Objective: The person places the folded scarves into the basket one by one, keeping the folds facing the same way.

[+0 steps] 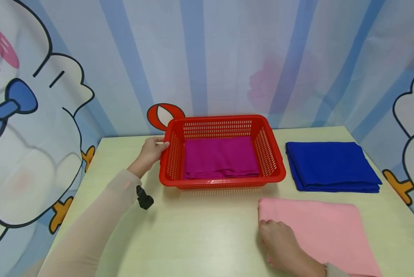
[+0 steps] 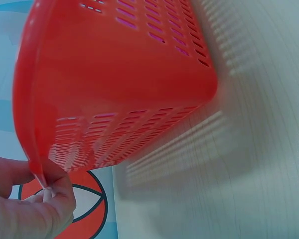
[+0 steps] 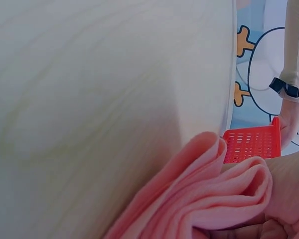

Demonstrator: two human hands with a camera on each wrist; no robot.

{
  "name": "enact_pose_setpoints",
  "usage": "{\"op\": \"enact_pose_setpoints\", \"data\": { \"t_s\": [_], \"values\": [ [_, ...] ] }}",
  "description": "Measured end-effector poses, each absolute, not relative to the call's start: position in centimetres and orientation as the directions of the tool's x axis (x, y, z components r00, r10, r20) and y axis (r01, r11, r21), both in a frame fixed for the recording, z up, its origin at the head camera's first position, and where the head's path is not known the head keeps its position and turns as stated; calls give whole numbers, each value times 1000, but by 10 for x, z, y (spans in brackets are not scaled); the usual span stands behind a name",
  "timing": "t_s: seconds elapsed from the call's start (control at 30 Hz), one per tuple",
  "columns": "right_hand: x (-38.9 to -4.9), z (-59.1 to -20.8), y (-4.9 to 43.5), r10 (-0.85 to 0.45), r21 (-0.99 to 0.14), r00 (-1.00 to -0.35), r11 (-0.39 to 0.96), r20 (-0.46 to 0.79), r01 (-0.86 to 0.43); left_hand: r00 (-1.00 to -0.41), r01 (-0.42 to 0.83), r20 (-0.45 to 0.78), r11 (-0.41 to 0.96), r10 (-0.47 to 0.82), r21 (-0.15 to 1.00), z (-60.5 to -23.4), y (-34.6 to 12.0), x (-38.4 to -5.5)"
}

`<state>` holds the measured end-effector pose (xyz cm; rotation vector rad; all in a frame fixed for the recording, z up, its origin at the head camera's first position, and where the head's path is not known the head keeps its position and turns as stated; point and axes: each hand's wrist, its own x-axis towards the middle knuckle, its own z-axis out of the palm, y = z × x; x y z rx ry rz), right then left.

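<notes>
A red plastic basket (image 1: 222, 183) stands at the back middle of the table, with a folded magenta cloth (image 1: 221, 157) lying flat inside it. My left hand (image 1: 151, 151) pinches the basket's left rim; in the left wrist view the thumb and fingers (image 2: 60, 199) close round that rim. At the front right lies a folded pink cloth (image 1: 324, 231). My right hand (image 1: 279, 242) grips its left edge. Seen from the right wrist, the layered folds of the pink cloth (image 3: 189, 194) bunch up there, and curled fingers show partly beneath them.
A folded blue cloth (image 1: 331, 165) lies to the right of the basket, behind the pink one. The pale wooden table (image 1: 193, 231) ends at the back against a printed cartoon curtain (image 1: 224, 57). A small black device (image 1: 144, 198) is strapped at the left wrist.
</notes>
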<state>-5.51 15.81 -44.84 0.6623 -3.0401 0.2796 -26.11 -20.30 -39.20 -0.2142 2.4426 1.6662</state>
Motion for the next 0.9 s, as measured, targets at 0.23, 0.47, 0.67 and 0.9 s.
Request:
{"op": "enact_pose_setpoints", "data": {
  "t_s": [0.23,0.47,0.67,0.9],
  "values": [
    [-55,-447,153,-423,-184,-904,886,54,-426,-974,-216,-226,353,-13,910,-393,-204,-261],
    [-56,-446,149,-426,-181,-904,887,34,-425,-972,-228,-234,369,-29,901,-392,-203,-261],
    [-56,-446,144,-446,-166,-894,879,44,-447,-971,-230,-237,368,-27,901,-392,-203,-261],
    [-56,-447,136,-469,-149,-882,870,36,-469,-970,-236,-242,370,-30,899,-393,-202,-261]
  ]
}}
